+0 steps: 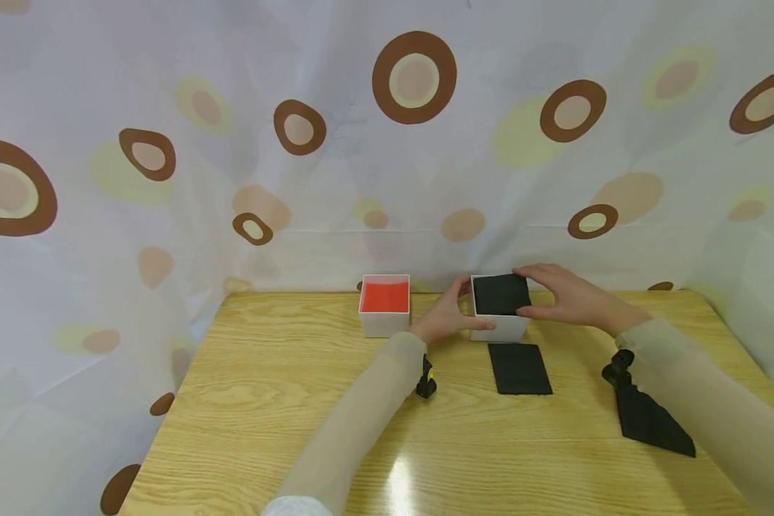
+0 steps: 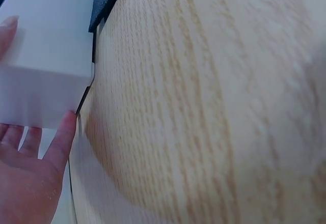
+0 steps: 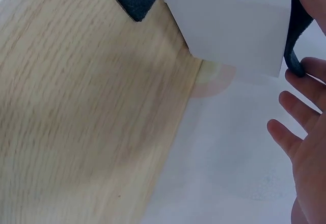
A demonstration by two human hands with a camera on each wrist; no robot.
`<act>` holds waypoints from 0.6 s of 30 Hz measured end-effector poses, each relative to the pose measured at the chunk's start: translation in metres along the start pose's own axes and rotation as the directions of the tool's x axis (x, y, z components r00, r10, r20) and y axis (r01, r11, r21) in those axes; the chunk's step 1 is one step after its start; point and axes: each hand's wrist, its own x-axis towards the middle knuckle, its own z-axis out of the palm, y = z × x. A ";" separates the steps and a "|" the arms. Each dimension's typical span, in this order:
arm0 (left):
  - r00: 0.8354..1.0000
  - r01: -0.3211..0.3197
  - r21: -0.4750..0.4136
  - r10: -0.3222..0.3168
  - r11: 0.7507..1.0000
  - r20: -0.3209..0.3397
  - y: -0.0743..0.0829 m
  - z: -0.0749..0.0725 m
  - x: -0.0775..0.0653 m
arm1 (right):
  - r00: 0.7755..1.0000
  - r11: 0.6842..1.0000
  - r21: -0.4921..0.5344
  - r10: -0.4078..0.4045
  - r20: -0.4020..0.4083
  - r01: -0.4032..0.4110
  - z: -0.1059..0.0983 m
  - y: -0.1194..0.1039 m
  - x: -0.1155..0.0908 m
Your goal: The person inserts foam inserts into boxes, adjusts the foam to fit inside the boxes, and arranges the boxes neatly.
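My left hand [image 1: 445,315] grips a white open-topped box [image 1: 499,330] from its left side, thumb along the front wall and fingers toward the back. In the left wrist view, fingertips touch the wall of that box [image 2: 46,46]. A square black sheet [image 1: 502,294], perhaps foam or felt, covers the box's opening. My right hand [image 1: 570,297] holds the sheet's right edge between thumb and fingers. The right wrist view shows this edge [image 3: 298,25] bending beyond the box wall, with the other fingers spread free. How deep the sheet sits is hidden.
A second white box [image 1: 385,326] with a red sheet [image 1: 385,297] inside stands to the left. Another black sheet [image 1: 521,369] lies flat before the gripped box. A black piece [image 1: 651,419] lies partly hidden under the right forearm. A patterned curtain [image 1: 335,179] hangs behind the wooden table [image 1: 264,401].
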 end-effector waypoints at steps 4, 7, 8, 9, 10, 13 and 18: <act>1.000 -0.013 -0.001 0.013 1.000 0.000 -0.001 0.001 0.001 | 1.000 0.999 0.035 -0.002 -0.017 0.003 0.006 0.002 -0.002; 1.000 -0.014 0.004 0.014 1.000 -0.001 -0.001 0.001 0.001 | 1.000 0.997 0.073 0.000 -0.023 0.002 0.012 0.004 -0.002; 1.000 -0.012 0.007 0.012 1.000 -0.003 0.000 0.001 0.000 | 1.000 0.996 0.085 0.002 -0.024 0.000 0.014 0.005 -0.002; 1.000 -0.010 0.010 0.010 1.000 -0.003 0.000 0.001 0.000 | 1.000 0.996 0.091 0.001 -0.026 0.001 0.015 0.006 -0.002; 1.000 -0.011 0.009 0.011 1.000 -0.002 0.000 0.001 0.000 | 1.000 0.996 0.093 -0.002 -0.029 0.004 0.017 0.006 -0.002; 1.000 -0.009 0.013 0.009 1.000 -0.004 0.001 0.000 0.000 | 0.997 0.998 0.058 -0.030 -0.071 0.034 0.019 0.008 -0.004; 1.000 -0.004 0.014 0.005 1.000 -0.010 0.002 0.000 -0.001 | 0.953 0.978 -0.113 -0.199 -0.228 0.177 0.022 0.009 -0.006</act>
